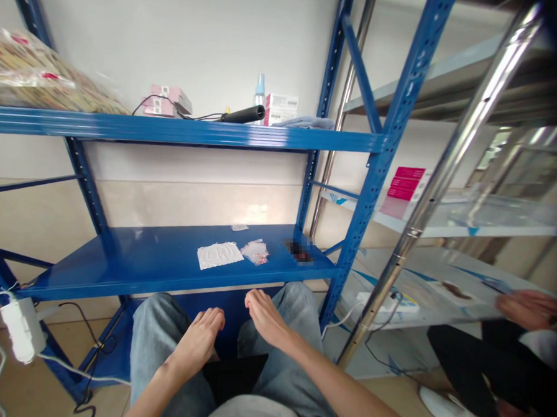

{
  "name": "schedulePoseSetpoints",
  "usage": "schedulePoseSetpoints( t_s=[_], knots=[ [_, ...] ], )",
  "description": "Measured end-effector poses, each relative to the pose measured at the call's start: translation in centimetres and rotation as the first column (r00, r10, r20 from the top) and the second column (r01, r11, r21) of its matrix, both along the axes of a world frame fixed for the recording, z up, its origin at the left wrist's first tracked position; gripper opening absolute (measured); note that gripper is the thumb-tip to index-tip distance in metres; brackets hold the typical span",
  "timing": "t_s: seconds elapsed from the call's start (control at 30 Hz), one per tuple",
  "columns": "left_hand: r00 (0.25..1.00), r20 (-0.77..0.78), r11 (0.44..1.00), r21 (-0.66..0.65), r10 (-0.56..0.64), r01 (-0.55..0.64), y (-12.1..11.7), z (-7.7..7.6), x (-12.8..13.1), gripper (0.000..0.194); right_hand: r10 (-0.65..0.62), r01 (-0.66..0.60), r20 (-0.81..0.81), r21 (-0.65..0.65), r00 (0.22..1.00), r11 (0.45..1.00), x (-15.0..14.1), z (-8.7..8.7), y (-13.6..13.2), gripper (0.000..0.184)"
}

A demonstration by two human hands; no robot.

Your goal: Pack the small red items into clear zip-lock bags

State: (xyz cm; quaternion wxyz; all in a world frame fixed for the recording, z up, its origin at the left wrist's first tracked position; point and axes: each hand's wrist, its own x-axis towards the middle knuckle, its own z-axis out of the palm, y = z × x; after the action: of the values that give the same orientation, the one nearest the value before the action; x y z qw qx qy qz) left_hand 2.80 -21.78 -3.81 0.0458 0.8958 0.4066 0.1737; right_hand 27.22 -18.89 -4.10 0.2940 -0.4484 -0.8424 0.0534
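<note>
My left hand (196, 340) and my right hand (265, 318) hang open in the air above my knees, holding nothing. Neither touches anything, and both stop just short of the front edge of the lower blue metal shelf (123, 279). On that shelf lie a white crumpled sheet (220, 255), a clear plastic packet with red marks (255, 252), and a small white scrap (239, 227). A dark object (299, 251) at the shelf's right end is pixelated, so I cannot tell what it is. My jeans-covered knees (149, 340) lie under my hands.
A higher blue shelf (176, 130) holds a large wrapped bag (24, 75), pink boxes (165, 101) and a black cylinder (243, 114). White power strips lie left (22, 329) and right (386, 302). A co-worker's hands (531, 307) rest beyond a steel pole (445, 187).
</note>
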Motion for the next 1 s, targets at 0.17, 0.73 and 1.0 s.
schedulePoseSetpoints(
  t_s=[0.17, 0.73, 1.0],
  knots=[
    [0.997, 0.07, 0.999, -0.015, -0.042, 0.043, -0.3, -0.3, -0.4, 0.032, -0.004, 0.006, 0.031, -0.072, 1.0, 0.997, 0.5, -1.0, 0.0, 0.026],
    [0.99, 0.138, 0.992, 0.12, 0.018, -0.035, 0.7, -0.6, -2.0, 0.023, 0.075, -0.075, 0.005, -0.035, 0.997, 0.997, 0.4, 0.1, -0.9, 0.043],
    [0.999, 0.005, 0.992, 0.115, 0.045, -0.045, 1.8, -3.0, -2.6, 0.06, 0.033, -0.02, 0.1, -0.127, 0.994, 0.992, 1.2, -0.8, -0.2, 0.073]
  ],
)
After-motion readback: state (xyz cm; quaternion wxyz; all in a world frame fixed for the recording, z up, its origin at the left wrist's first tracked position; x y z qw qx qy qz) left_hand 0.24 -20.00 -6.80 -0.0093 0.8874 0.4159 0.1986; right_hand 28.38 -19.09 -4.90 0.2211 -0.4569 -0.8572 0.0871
